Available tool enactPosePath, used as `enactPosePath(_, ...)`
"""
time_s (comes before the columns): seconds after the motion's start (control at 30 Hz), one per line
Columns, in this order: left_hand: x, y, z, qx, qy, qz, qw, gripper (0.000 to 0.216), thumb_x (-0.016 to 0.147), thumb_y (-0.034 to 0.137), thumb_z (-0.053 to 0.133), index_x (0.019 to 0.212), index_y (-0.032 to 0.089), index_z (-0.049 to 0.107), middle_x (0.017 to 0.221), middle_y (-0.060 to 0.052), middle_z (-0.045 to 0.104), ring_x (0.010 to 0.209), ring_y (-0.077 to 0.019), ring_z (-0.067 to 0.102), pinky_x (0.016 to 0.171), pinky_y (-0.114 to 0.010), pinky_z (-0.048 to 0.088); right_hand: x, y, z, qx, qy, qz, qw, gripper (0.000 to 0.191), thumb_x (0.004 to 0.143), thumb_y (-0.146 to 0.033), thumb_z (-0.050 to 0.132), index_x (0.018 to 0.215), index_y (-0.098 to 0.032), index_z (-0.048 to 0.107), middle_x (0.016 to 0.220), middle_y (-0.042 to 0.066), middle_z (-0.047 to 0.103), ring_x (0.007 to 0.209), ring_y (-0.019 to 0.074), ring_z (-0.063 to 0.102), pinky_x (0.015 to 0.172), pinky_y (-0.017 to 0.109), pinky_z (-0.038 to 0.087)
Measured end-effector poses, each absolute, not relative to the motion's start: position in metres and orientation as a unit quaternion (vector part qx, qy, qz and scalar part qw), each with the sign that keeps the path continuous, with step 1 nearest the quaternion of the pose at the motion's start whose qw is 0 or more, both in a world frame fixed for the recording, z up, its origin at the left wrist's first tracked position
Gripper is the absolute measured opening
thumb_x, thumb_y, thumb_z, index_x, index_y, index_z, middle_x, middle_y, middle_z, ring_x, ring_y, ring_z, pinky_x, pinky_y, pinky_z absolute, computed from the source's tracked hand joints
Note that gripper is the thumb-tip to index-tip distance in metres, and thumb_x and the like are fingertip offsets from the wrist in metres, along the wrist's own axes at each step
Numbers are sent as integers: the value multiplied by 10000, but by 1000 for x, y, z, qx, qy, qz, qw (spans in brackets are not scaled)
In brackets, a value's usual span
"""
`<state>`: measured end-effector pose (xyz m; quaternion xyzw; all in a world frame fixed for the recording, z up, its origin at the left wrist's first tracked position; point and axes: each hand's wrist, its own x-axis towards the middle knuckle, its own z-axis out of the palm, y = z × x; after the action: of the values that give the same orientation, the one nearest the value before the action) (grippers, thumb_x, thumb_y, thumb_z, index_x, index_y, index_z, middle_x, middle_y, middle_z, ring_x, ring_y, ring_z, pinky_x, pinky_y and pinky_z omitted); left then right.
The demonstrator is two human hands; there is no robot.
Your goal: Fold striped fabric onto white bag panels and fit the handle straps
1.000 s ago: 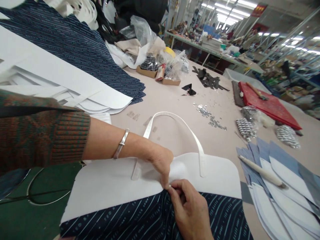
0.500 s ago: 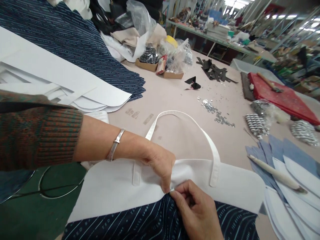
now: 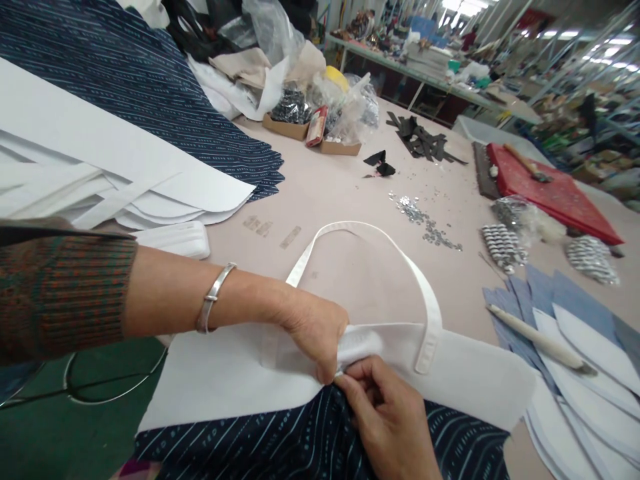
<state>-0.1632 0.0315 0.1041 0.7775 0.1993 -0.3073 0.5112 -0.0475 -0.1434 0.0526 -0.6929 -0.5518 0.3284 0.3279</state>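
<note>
A white bag panel (image 3: 225, 380) with a looped white handle (image 3: 370, 233) lies near the table's front edge. Dark blue striped fabric (image 3: 280, 443) shows beneath it. My left hand (image 3: 315, 330) reaches across from the left with a silver bangle on the wrist and pinches the panel's lower edge at the middle. My right hand (image 3: 390, 420) comes up from below and pinches the same spot, its fingertips touching those of the left hand. Whatever small thing sits between the fingertips is hidden.
White cut panels (image 3: 125, 173) and striped cloth (image 3: 150, 87) are stacked at left. Small silver pieces (image 3: 425, 227) lie scattered mid-table. Blue and white cut shapes (image 3: 575, 373) with a white tool (image 3: 540, 337) lie at right. A red mat (image 3: 555, 197) and cluttered boxes (image 3: 320, 127) sit behind.
My view has shifted a little. Both hands stay pinched at the panel's edge, which has bunched up slightly between them.
</note>
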Motion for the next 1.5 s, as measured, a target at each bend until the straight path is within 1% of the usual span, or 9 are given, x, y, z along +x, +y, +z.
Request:
enactPosePath(0.1,-166,30,108,793,211,-301,485,216,580,299,678,739,155,652,617,8,588,597,-173,560,490,-256,390,-51,-148,53,-687,-569,282,354,187,907,-301,571,778,-209,670,651,-9,639,538,111,570,545,201,466)
enactPosePath(0.23,-170,28,108,767,244,-296,515,205,555,280,690,706,149,646,626,-1,604,606,-173,562,498,-253,400,-51,-153,51,-659,-606,273,353,197,925,-259,536,803,-217,685,684,0,633,608,122,610,585,210,471)
enactPosePath(0.63,-176,26,99,715,251,-276,592,114,546,215,661,597,186,564,535,54,504,540,-122,508,449,-199,343,-59,-161,46,-693,-579,272,332,234,950,-305,498,777,-223,632,668,-17,590,567,114,564,570,236,404)
enactPosePath(0.87,-175,25,104,728,258,-277,572,125,555,213,649,588,191,530,536,49,510,532,-125,517,418,-196,317,-58,-160,46,-722,-565,270,294,255,930,-368,524,725,-225,576,575,-36,557,480,112,510,504,237,378)
enactPosePath(1.1,-172,26,100,726,266,-282,568,98,574,221,646,600,171,565,585,14,582,568,-155,573,428,-216,376,-55,-152,50,-742,-555,263,270,235,922,-369,544,736,-226,560,588,-36,587,471,108,515,505,229,384)
enactPosePath(1.23,-171,26,109,758,264,-277,529,117,609,247,666,624,159,591,565,17,573,553,-157,573,420,-220,367,-54,-146,52,-732,-552,277,288,245,904,-346,568,699,-215,547,579,-35,576,470,96,481,501,210,378)
enactPosePath(1.37,-172,29,129,802,236,-280,471,226,646,293,748,792,125,707,672,-14,676,623,-157,607,474,-215,396,-56,-149,51,-711,-530,319,335,266,901,-375,572,699,-205,599,573,-29,577,484,93,493,493,193,390)
enactPosePath(1.43,-173,31,142,847,215,-264,408,222,687,280,741,834,115,735,698,-42,705,624,-160,613,476,-222,385,-53,-155,53,-709,-513,327,357,276,890,-414,578,714,-209,633,547,-29,559,464,98,483,456,195,388)
enactPosePath(1.5,-173,34,157,905,195,-229,300,168,736,239,690,826,110,750,670,-73,709,594,-183,614,455,-251,357,-46,-161,60,-734,-490,276,379,263,861,-447,607,751,-215,664,554,-24,572,448,104,489,435,200,406)
